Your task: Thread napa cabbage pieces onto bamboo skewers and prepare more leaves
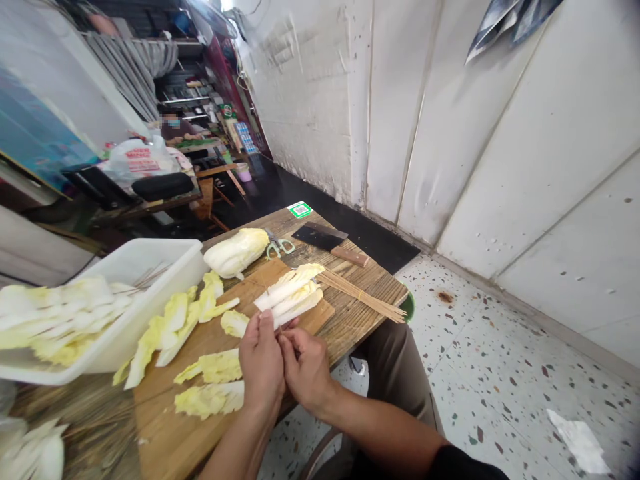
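My left hand [261,363] is closed, thumb and fingers pinching the near end of a napa cabbage leaf [273,320]. Right beside it, my right hand [309,367] pinches a thin bamboo skewer, of which only a short bit shows between the fingers. Just beyond the hands, several pale leaf strips [293,293] lie together on the wooden cutting board [170,433]. More yellow-white leaf pieces [210,400] rest on the board left of my left hand, and others [173,327] lie across its far left edge.
A white plastic tub [165,250] at left holds leaves and skewers. At the table's far side are a whole napa cabbage [237,252], scissors [280,249], a cleaver [325,241] and a QR card [300,209]. A skewer bundle [363,293] reaches the right edge. A person [185,130] sits farther back.
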`<act>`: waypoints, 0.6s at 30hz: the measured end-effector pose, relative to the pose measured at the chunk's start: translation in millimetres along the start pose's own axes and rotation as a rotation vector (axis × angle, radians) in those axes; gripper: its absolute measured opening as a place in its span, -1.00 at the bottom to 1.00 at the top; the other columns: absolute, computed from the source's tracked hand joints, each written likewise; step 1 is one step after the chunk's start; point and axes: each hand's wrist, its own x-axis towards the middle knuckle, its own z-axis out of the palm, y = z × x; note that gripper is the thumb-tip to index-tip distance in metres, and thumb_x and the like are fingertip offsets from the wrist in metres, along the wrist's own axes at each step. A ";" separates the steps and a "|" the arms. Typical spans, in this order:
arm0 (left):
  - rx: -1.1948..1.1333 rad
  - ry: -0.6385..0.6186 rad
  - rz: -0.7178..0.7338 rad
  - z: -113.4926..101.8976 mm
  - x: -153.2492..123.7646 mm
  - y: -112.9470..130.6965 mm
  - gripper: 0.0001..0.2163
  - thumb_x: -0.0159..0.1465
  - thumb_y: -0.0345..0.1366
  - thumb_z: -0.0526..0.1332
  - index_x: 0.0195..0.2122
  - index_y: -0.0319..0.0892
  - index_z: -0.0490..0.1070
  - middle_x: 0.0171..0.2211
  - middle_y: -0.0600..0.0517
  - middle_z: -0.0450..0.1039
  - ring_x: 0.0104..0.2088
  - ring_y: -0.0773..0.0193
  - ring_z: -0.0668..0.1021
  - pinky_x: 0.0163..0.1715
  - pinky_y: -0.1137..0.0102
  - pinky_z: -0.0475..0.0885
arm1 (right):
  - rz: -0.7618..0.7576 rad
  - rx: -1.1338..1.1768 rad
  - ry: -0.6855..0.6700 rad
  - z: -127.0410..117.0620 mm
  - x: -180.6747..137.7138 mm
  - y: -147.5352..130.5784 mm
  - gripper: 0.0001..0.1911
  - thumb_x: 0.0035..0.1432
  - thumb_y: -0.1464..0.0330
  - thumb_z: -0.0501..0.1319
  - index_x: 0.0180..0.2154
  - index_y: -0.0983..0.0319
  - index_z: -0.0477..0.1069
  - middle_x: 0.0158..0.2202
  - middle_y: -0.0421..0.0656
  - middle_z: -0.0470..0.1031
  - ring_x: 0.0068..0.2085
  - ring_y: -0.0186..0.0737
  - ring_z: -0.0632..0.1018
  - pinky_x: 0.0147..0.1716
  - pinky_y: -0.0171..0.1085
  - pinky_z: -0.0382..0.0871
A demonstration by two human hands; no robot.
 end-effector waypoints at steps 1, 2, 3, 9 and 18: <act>0.003 -0.002 -0.004 0.2 -0.2 -0.2 -0.74 0.14 -0.07 0.24 -0.33 -0.17 0.44 -0.56 0.09 0.46 -0.49 0.23 0.56 -0.39 0.34 0.49 | -0.003 -0.003 -0.001 -1.0 0.0 -0.1 -0.69 0.27 0.31 0.02 -0.35 0.26 0.49 -0.42 -0.08 0.59 -0.41 -0.24 0.58 -0.38 -0.34 0.40; 0.005 -0.003 -0.010 0.5 -0.4 -0.1 -0.74 0.13 -0.06 0.24 -0.34 -0.17 0.43 -0.56 0.09 0.46 -0.49 0.23 0.55 -0.40 0.34 0.49 | -0.006 -0.007 -0.003 -2.0 0.1 -0.2 -0.69 0.28 0.31 0.02 -0.35 0.26 0.49 -0.43 -0.08 0.58 -0.41 -0.24 0.58 -0.38 -0.33 0.40; 0.007 -0.006 -0.016 0.9 -0.7 0.2 -0.74 0.13 -0.06 0.23 -0.35 -0.17 0.43 -0.56 0.09 0.46 -0.49 0.23 0.55 -0.40 0.34 0.48 | -0.008 -0.010 -0.004 -3.1 0.1 -0.5 -0.69 0.28 0.31 0.02 -0.35 0.26 0.49 -0.42 -0.08 0.58 -0.41 -0.24 0.58 -0.38 -0.33 0.40; 0.024 0.040 -0.021 2.7 -4.6 6.1 -0.75 0.13 -0.08 0.23 -0.35 -0.18 0.44 -0.49 0.08 0.50 -0.42 0.24 0.55 -0.36 0.37 0.45 | -0.015 -0.015 -0.012 -6.0 -0.4 -2.3 -0.71 0.28 0.32 0.03 -0.30 0.27 0.50 -0.39 -0.08 0.59 -0.39 -0.23 0.59 -0.36 -0.32 0.40; -0.050 0.009 0.007 5.0 -2.0 11.2 -0.67 0.02 -0.06 0.33 -0.27 -0.14 0.41 -0.33 0.07 0.53 -0.33 0.24 0.55 -0.27 0.35 0.45 | -0.064 -0.045 0.001 -4.3 -0.8 -4.5 -0.71 0.28 0.35 0.03 -0.30 0.27 0.51 -0.40 -0.07 0.60 -0.40 -0.23 0.59 -0.39 -0.34 0.39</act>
